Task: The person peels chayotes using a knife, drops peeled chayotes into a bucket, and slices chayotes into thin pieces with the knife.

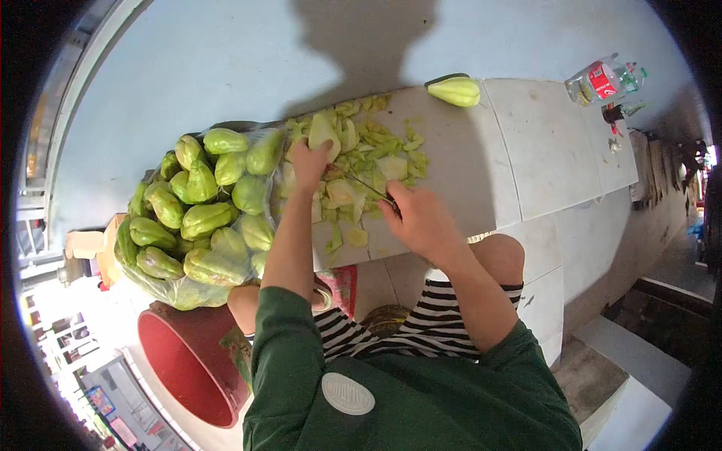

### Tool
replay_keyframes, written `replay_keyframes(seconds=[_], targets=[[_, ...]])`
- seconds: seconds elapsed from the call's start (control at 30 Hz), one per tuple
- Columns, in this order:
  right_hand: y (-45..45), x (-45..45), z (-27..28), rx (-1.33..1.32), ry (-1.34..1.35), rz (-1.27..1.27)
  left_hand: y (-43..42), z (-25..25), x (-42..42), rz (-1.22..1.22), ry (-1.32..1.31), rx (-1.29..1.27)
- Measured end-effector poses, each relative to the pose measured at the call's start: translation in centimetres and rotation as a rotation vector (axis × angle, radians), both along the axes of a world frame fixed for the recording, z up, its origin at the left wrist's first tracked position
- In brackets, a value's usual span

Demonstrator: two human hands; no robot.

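Note:
My left hand [309,164] is closed around a pale, peeled chayote [323,131], held above the far left part of the tiled ledge. In my right hand [415,216] is a knife; its thin blade [368,185] points left over the scraps, and my fingers hide the handle. Green peelings [380,143] and pale cut pieces [341,193] lie scattered under and around both hands. Left of my left arm sits a clear plastic bag [180,292] full of whole green chayotes [207,220].
One light green chayote [456,92] lies by the wall at the back. Toward the far right are a plastic bottle with a red label [602,80] and a smaller dark bottle [614,113]. A red bucket [192,364] lies tilted at lower left. The tiled ledge [541,150] extends rightward.

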State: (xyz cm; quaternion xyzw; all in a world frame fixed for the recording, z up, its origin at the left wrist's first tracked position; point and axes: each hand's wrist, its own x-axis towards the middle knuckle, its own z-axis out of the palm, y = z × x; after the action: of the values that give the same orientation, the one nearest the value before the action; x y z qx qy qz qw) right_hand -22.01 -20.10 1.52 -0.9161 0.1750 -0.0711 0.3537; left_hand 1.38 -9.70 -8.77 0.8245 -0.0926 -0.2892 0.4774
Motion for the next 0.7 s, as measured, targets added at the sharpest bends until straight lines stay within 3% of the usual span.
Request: replay_keyframes(seconds=[0.03, 0.1, 0.23, 0.33, 0.37, 0.43, 0.6, 0.7], targets=[[0.1, 0.2, 0.2, -0.001, 0.001, 0.006, 0.6, 0.0, -0.2, 0.006, 0.001, -0.001], [0.2, 0.5, 0.7, 0.207, 0.005, -0.042, 2.3, 0.1, -0.7, 0.219, 0.386, -0.566], [1.2, 1.0, -0.2, 0.361, -0.176, -0.054, 5.9, 4.7, -2.2, 0.217, 0.568, -0.878], [2.0, 1.9, -0.2, 0.548, -0.165, -0.054, 7.2, 7.6, -2.1, -0.142, 0.817, -1.212], [2.3, 2.1, -0.4, 0.54, -0.164, -0.045, 7.4, 8.0, -2.3, -0.141, 0.814, -1.215], [2.5, 2.5, -0.9, 0.517, -0.155, -0.028, 7.4, 9.2, -3.4, 0.198, 0.736, -1.052], [3.1, 3.1, -1.0, 0.597, -0.108, -0.095, 9.2, 9.4, -2.9, 0.092, 0.766, -1.125], [2.9, 3.5, -1.0, 0.643, -0.026, -0.106, 9.4, 9.7, -2.5, 0.124, 0.727, -1.009]])
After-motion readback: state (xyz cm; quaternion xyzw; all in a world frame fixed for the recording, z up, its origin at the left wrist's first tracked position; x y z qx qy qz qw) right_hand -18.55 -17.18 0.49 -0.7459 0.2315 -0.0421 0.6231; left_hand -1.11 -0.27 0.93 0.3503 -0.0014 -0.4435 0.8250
